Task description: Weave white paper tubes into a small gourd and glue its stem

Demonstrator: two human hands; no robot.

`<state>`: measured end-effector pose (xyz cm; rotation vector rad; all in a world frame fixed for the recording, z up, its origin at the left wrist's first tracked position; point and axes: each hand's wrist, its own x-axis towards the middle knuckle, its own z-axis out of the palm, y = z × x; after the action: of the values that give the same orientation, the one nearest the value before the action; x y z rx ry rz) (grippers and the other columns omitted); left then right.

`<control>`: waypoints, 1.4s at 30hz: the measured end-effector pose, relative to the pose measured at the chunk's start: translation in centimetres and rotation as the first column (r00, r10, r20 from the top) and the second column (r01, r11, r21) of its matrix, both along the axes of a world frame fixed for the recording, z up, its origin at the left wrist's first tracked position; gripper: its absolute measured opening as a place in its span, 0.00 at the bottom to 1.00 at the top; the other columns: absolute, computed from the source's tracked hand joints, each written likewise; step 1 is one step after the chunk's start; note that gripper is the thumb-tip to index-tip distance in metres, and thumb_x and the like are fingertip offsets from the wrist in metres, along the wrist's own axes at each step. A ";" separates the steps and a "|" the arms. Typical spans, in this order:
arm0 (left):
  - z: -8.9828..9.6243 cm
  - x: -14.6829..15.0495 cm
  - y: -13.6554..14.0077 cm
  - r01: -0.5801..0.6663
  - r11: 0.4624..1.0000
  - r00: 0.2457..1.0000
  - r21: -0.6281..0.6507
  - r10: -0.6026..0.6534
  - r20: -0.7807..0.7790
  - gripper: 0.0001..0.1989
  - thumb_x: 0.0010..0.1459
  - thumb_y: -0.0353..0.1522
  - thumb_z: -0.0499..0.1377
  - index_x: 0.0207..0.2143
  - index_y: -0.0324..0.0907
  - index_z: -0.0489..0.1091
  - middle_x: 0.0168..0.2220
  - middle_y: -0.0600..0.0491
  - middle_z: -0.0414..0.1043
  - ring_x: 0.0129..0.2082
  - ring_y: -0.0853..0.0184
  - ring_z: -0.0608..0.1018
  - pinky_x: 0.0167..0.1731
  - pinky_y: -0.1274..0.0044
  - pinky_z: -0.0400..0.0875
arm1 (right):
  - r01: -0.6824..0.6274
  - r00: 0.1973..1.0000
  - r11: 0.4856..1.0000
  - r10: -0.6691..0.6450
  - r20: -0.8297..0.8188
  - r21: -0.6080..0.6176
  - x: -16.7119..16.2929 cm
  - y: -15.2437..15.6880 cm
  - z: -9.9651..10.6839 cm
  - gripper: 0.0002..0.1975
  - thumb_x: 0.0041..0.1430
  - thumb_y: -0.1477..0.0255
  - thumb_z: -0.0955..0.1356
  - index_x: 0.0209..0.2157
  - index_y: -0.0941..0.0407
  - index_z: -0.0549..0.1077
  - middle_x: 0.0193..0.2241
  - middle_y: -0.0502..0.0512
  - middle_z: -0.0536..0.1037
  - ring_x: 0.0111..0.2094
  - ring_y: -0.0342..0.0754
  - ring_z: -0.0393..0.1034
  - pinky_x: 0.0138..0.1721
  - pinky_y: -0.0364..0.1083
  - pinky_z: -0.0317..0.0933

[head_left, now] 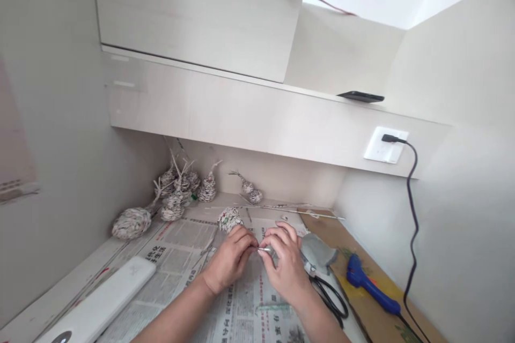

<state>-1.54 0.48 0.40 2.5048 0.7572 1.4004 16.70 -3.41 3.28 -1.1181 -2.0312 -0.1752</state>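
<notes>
My left hand is closed, pinching the left end of a thin pale paper stick. At its right end, the fingertips of my right hand pinch the same stick, with the other fingers curled above. Most of the stick is hidden by the fingers. Just behind my left hand sits a round woven paper gourd. Beside my right hand lie a grey cloth-like piece and black-handled scissors, partly covered by the hand and forearm.
Newspaper covers the table. Several woven paper gourds stand at the back left; long thin sticks lie behind. A blue glue gun rests on cardboard at right. A white device lies at left; a cord hangs from the socket.
</notes>
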 end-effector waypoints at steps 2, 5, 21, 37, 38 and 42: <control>0.1 0.1 -0.1 0.008 1.000 1.000 -0.014 -0.008 -0.003 0.07 0.64 0.26 0.51 0.38 0.42 0.68 0.37 0.49 0.70 0.41 0.63 0.69 0.43 0.71 0.66 | 0.009 1.000 1.000 -0.009 0.021 -0.015 0.0 -0.3 0.2 0.06 0.58 0.77 0.66 0.36 0.51 0.70 0.41 0.53 0.73 0.57 0.58 0.54 0.52 0.58 0.51; 0.4 0.3 -0.3 0.036 0.999 0.999 -0.019 -0.037 -0.010 0.08 0.64 0.26 0.50 0.37 0.41 0.68 0.36 0.49 0.70 0.40 0.63 0.69 0.42 0.71 0.67 | 0.032 0.998 0.999 -0.030 0.057 -0.040 0.0 -0.7 0.6 0.05 0.57 0.76 0.66 0.35 0.51 0.69 0.42 0.53 0.73 0.57 0.58 0.55 0.51 0.58 0.51; 0.5 0.7 -0.5 0.133 0.991 0.985 0.025 -0.129 -0.113 0.09 0.62 0.27 0.51 0.40 0.40 0.70 0.38 0.46 0.72 0.42 0.62 0.70 0.47 0.71 0.67 | 0.143 0.975 0.990 -0.141 0.171 0.002 0.5 -1.7 -0.7 0.02 0.62 0.71 0.63 0.34 0.53 0.67 0.40 0.57 0.74 0.53 0.59 0.58 0.53 0.58 0.54; -1.1 1.4 -0.4 0.111 0.994 0.994 -0.004 -0.111 -0.005 0.09 0.59 0.23 0.52 0.38 0.39 0.71 0.38 0.46 0.71 0.43 0.60 0.69 0.48 0.69 0.67 | 0.373 0.915 0.927 -0.359 0.182 -0.046 -1.1 -2.0 -1.0 0.03 0.58 0.72 0.64 0.34 0.54 0.70 0.40 0.59 0.74 0.51 0.59 0.58 0.50 0.56 0.54; -1.2 1.6 -0.3 0.114 0.993 0.993 -0.009 -0.113 0.014 0.10 0.59 0.23 0.52 0.38 0.38 0.71 0.37 0.46 0.71 0.43 0.60 0.69 0.48 0.69 0.67 | 0.377 0.914 0.925 -0.364 0.180 -0.047 -1.1 -2.0 -1.0 0.03 0.58 0.72 0.64 0.34 0.54 0.70 0.40 0.59 0.74 0.51 0.59 0.58 0.50 0.56 0.54; -1.7 2.1 -0.2 0.118 0.992 0.992 -0.051 -0.116 0.048 0.10 0.59 0.24 0.52 0.38 0.39 0.71 0.38 0.46 0.71 0.43 0.59 0.70 0.47 0.66 0.67 | 0.389 0.910 0.920 -0.377 0.169 -0.041 -1.2 -1.9 -1.0 0.03 0.57 0.73 0.64 0.32 0.54 0.70 0.38 0.59 0.74 0.49 0.59 0.59 0.50 0.56 0.54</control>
<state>0.54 0.32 -1.27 2.4258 0.6199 1.3733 15.48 -5.28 2.27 -1.5908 -1.9448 -0.4010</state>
